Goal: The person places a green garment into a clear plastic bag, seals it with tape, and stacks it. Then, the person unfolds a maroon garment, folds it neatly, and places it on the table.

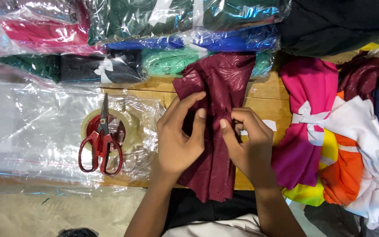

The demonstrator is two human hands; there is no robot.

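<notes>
While both hands point(218, 136) pinch maroon cloth point(218, 83), clear bags point(185, 17) hold folded garments.

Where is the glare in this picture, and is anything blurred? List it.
Head view: glare streaks the clear plastic sheet and the bagged garments at the top; both hands, the maroon cloth and the red scissors are sharp; lighting even, shadows soft.

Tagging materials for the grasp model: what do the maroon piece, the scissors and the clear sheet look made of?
Maroon piece: soft matte woven or knit cloth, it drapes and bunches.
Scissors: dull grey metal blades, glossy red handles, probably plastic.
Clear sheet: thin transparent plastic film, with glare and creases.
</notes>
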